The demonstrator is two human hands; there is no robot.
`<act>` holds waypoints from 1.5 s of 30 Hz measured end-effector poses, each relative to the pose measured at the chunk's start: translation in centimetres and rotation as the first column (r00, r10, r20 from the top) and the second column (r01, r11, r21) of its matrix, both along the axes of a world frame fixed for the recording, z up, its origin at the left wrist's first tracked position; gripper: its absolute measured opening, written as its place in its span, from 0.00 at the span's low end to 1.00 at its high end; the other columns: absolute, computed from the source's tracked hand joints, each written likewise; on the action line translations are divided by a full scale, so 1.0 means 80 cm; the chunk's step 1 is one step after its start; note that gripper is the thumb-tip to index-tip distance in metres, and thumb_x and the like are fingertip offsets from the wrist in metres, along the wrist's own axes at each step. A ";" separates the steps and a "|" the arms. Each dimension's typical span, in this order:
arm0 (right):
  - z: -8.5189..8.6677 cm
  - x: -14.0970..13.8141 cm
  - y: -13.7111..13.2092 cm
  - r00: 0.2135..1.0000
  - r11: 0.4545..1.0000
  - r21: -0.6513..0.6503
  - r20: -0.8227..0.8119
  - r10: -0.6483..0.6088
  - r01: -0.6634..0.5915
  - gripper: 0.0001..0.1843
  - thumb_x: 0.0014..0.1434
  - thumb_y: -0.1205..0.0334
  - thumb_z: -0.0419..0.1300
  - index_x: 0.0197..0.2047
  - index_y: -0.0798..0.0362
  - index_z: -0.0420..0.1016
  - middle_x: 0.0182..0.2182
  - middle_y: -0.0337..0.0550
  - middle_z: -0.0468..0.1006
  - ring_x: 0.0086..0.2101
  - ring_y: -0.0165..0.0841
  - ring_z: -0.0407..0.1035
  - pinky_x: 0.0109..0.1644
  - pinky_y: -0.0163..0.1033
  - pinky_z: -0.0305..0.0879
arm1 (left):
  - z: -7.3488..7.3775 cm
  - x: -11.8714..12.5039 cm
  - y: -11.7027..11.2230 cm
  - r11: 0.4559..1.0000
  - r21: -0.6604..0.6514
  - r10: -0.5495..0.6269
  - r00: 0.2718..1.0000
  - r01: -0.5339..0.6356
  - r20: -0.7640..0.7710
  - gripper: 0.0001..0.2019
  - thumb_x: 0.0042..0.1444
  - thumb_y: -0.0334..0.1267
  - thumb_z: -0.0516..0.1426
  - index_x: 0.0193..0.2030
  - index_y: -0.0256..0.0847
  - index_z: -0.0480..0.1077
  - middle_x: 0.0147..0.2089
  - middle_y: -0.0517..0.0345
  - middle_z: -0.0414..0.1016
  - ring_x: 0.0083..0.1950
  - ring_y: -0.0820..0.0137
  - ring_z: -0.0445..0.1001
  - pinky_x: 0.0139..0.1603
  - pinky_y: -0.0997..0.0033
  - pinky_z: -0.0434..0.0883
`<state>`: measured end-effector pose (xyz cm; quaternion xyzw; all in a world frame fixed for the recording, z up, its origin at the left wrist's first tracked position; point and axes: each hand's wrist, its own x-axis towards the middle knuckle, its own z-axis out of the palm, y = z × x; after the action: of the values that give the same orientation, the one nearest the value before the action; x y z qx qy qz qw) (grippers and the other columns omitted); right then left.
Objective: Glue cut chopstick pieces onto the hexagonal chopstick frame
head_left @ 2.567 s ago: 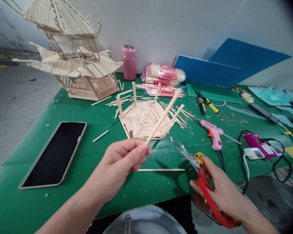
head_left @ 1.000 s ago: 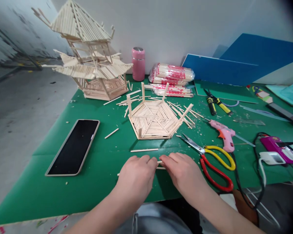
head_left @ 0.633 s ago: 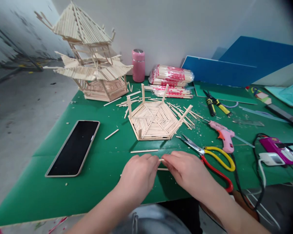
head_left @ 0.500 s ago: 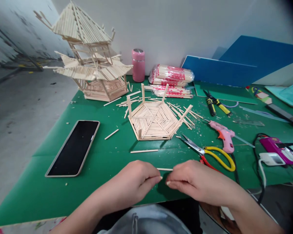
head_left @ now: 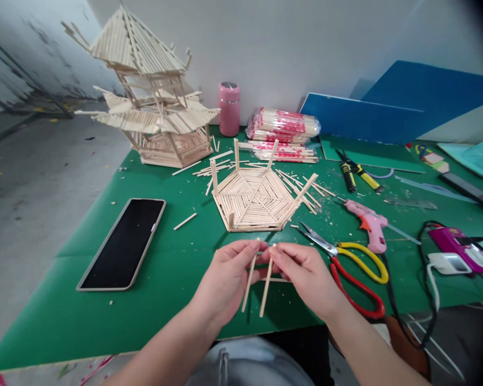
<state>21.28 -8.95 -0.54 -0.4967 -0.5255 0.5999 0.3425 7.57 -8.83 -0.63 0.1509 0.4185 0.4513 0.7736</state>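
Near the front of the green table, my left hand (head_left: 234, 268) pinches a short wooden stick (head_left: 248, 284) by its upper end. My right hand (head_left: 301, 265) pinches a second wooden stick (head_left: 266, 289) close beside it. Both sticks slant down toward me, side by side and apart. Another stick (head_left: 277, 280) lies on the table, partly behind my hands. Just beyond them sits a hexagonal base (head_left: 254, 198) built of sticks, with upright posts at its corners.
A stick pagoda model (head_left: 156, 115) stands back left, near a pink bottle (head_left: 229, 110) and bagged sticks (head_left: 284, 126). A phone (head_left: 123, 244) lies left. On the right are scissors (head_left: 358, 268), a pink glue gun (head_left: 368, 222), wire cutters (head_left: 356, 171) and a purple power strip (head_left: 462, 249).
Both hands have risen and moved forward, turning so their fingers point up. The two sticks, mostly hidden before, now show along their length. The red scissor handle is more exposed.
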 end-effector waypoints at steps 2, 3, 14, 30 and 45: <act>-0.002 -0.002 0.001 0.997 0.999 0.033 0.073 0.025 -0.027 0.16 0.57 0.53 0.51 0.27 0.56 0.70 0.22 0.36 0.66 0.26 0.27 0.63 0.30 0.32 0.64 | -0.001 0.003 -0.001 1.000 0.006 0.021 1.000 -0.021 -0.012 0.04 0.47 0.33 0.60 0.28 0.34 0.73 0.25 0.57 0.73 0.28 0.73 0.71 0.34 0.70 0.70; -0.003 -0.002 0.002 0.993 0.998 0.056 0.115 0.034 -0.041 0.17 0.57 0.52 0.51 0.26 0.56 0.69 0.21 0.36 0.65 0.25 0.27 0.61 0.28 0.32 0.63 | -0.002 0.004 -0.001 1.000 0.012 0.016 1.000 -0.016 -0.017 0.04 0.47 0.33 0.60 0.28 0.34 0.73 0.25 0.57 0.74 0.27 0.73 0.71 0.33 0.70 0.71; -0.007 -0.003 0.008 0.906 0.955 0.254 0.423 0.035 -0.156 0.22 0.61 0.52 0.46 0.23 0.56 0.68 0.20 0.37 0.66 0.24 0.27 0.60 0.27 0.31 0.56 | -0.007 0.010 -0.005 1.000 0.011 0.026 1.000 -0.026 0.010 0.07 0.46 0.36 0.61 0.31 0.35 0.75 0.25 0.56 0.75 0.27 0.72 0.72 0.31 0.72 0.70; -0.002 -0.005 0.005 0.769 0.885 0.337 0.638 0.035 -0.320 0.15 0.62 0.64 0.44 0.27 0.54 0.66 0.26 0.40 0.70 0.27 0.28 0.63 0.31 0.32 0.57 | -0.013 0.014 -0.006 0.996 0.029 0.084 0.996 -0.085 0.038 0.05 0.46 0.34 0.61 0.30 0.35 0.74 0.26 0.56 0.76 0.29 0.71 0.73 0.32 0.72 0.70; 0.001 0.016 0.004 0.877 0.934 0.331 0.479 -0.045 -0.133 0.12 0.61 0.61 0.47 0.31 0.54 0.68 0.26 0.37 0.70 0.28 0.28 0.64 0.31 0.32 0.58 | -0.007 0.005 0.015 0.976 -0.028 0.219 0.974 -0.218 0.060 0.02 0.49 0.28 0.57 0.27 0.33 0.70 0.30 0.54 0.74 0.38 0.66 0.73 0.42 0.57 0.71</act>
<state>22.53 -8.66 -0.45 -0.5474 -0.7042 0.3616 0.2715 8.01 -7.62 -1.22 0.0814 0.4130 0.5335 0.7335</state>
